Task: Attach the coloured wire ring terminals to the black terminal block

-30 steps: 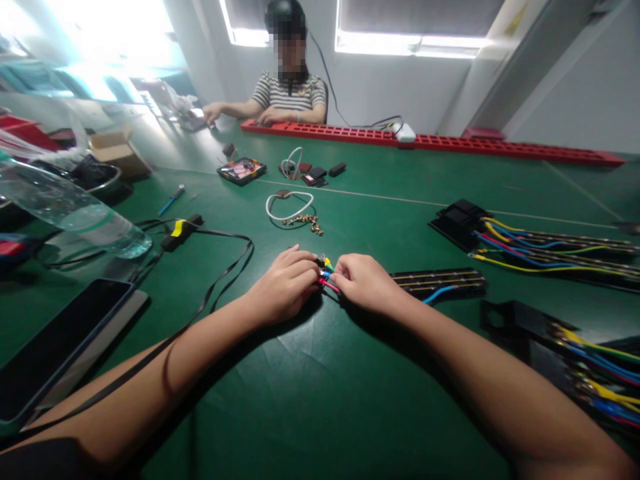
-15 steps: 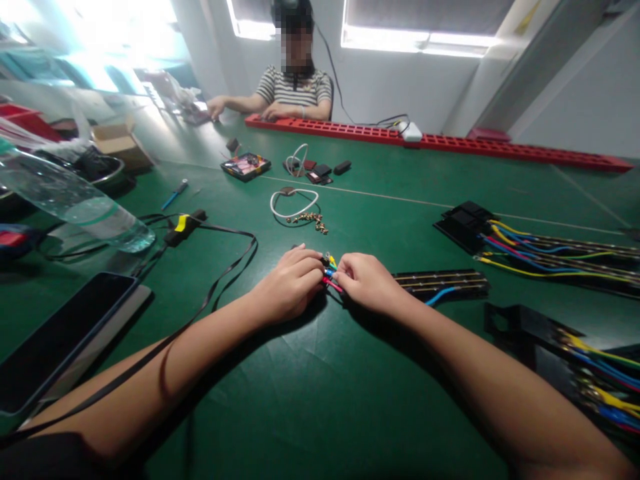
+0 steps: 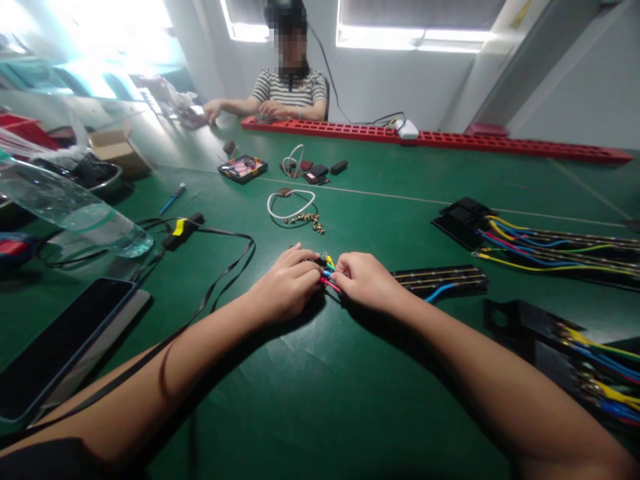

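Both of my hands are together over the middle of the green table. My left hand (image 3: 290, 283) is closed over the black end of a long wired strip, which its fingers mostly cover. My right hand (image 3: 367, 283) is closed, thumb and forefinger pinching at a blue wire (image 3: 327, 273) with a metal terminal. A red wire (image 3: 330, 285) and a yellow-green wire (image 3: 329, 261) show in the gap between the hands. Past my right wrist the black strip (image 3: 440, 279) continues, with brass-coloured lines along it and a blue wire lying at its near edge.
Small brass screws (image 3: 316, 220) lie beyond my hands beside a white cable loop (image 3: 291, 205). More wired black strips (image 3: 550, 250) are at right. A phone (image 3: 65, 340), a black cord and a bottle (image 3: 95, 213) are at left. Another person (image 3: 290, 93) sits opposite, behind a red slotted rail (image 3: 350, 130).
The whole view has shifted slightly. Both hands stay at the same spot on the wires, with only slight finger movement.
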Demonstrator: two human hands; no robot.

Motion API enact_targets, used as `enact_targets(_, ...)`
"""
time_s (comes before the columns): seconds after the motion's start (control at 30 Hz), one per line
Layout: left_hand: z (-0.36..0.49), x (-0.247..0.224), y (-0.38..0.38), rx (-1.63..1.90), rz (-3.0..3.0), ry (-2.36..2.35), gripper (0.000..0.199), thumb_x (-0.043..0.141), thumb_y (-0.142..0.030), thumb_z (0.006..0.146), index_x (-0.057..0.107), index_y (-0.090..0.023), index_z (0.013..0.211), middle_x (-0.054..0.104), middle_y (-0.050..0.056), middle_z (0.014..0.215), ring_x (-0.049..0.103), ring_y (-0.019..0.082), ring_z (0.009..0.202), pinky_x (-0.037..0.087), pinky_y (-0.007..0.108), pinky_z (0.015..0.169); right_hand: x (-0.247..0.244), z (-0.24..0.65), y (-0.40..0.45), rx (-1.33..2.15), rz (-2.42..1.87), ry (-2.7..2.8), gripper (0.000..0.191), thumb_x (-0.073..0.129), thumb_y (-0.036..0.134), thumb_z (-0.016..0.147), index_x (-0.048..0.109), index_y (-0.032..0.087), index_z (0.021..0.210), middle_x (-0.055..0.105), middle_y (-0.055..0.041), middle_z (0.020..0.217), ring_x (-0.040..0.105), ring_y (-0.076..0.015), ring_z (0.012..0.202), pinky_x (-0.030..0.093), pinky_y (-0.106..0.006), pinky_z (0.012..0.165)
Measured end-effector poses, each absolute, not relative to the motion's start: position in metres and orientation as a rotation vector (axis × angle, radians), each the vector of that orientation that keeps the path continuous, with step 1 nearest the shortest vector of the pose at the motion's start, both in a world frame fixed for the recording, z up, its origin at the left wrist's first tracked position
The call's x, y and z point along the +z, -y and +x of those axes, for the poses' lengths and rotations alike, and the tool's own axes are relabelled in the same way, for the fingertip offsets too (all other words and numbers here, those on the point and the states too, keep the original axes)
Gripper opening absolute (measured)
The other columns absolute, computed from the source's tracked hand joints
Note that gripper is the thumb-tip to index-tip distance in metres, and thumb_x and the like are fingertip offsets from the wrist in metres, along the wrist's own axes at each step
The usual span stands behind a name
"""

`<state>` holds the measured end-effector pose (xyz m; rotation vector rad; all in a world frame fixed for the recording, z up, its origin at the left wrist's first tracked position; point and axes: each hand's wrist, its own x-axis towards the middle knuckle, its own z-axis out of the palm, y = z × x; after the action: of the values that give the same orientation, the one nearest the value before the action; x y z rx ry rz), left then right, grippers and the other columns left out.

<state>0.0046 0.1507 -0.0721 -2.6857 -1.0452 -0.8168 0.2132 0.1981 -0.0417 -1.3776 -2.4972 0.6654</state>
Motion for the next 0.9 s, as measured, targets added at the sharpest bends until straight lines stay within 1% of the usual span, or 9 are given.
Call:
enact_targets(0.47,0.0021,-0.075,-0.1517,-0.818,-2.69,1.053,0.01,0.056,-0.015,0.093,0.064,-0.017,0.1,0.073,0.008,0.108,0.06,0.026,0.118,0.04,0.054,0.114,-0.0402,0.2136,-0.1979,0.673,-1.399,2.484,0.013,0.06,0.024,0.085,0.063,0.018,0.073,0.067,-0.0032,0.075,0.051,-0.0133,0.065,0.028,-0.026,0.059)
enact_targets(0.9,0.0017,-0.0732,-0.1519,-0.816,-2.683,1.037,0.008,0.058,-0.017,0.094,0.064,-0.017,0.099,0.074,0.007,0.108,0.062,0.026,0.116,0.042,0.052,0.111,-0.0355,0.217,-0.1981,0.681,-1.433,2.518,0.015,0.06,0.026,0.087,0.064,0.018,0.075,0.067,-0.0039,0.078,0.051,-0.0135,0.066,0.028,-0.026,0.06)
